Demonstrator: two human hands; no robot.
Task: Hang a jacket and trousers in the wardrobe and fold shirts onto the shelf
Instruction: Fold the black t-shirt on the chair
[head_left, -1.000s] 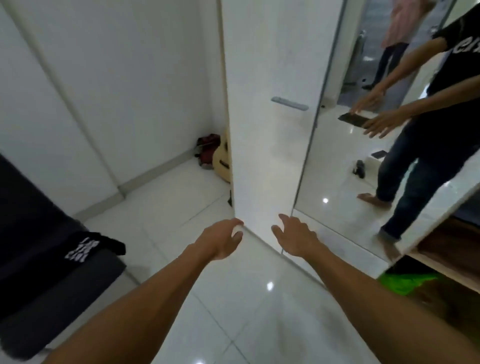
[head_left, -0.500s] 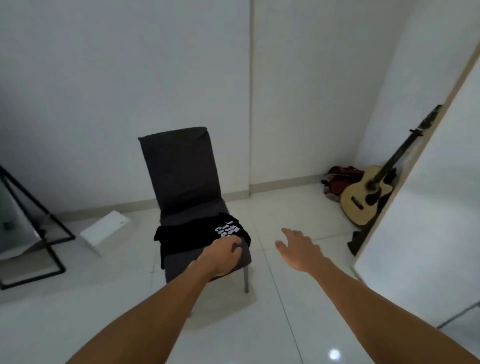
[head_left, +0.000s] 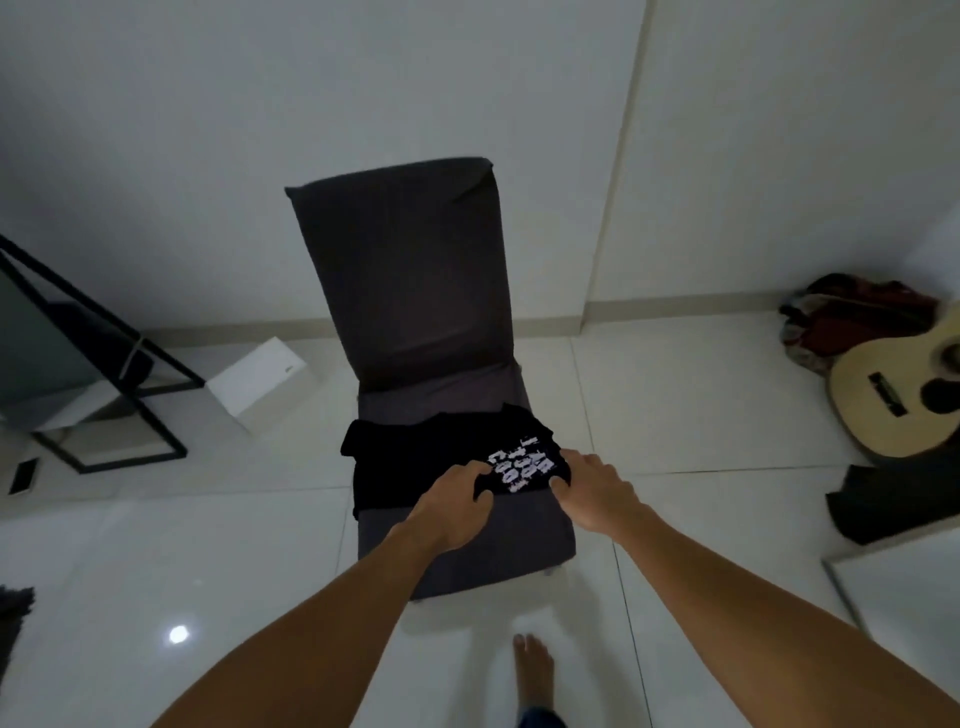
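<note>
Both hands are down on a black shirt (head_left: 415, 457) that lies on the seat of a dark grey chair (head_left: 410, 291). The left hand (head_left: 452, 506) has its fingers curled into the near edge of the cloth, left of the white lettering, pinching a fold. The right hand (head_left: 595, 491) sits at the shirt's right corner, thumb tucked against the print and fingers bent over the edge, gripping it too. Both forearms reach forward and slightly inward from the bottom of the view. The shirt is bunched, its longer side running left to right across the seat, with the lettering at the right end and one dark end hanging over the seat's left edge. Half a second ago the hands were apart in the air short of the chair, the right one spread wide; they have now come down onto the cloth. Around the chair: a white box (head_left: 260, 379) to its left on the tiled floor, a guitar (head_left: 893, 405) to the right, and a bare foot (head_left: 532, 670) below.
</note>
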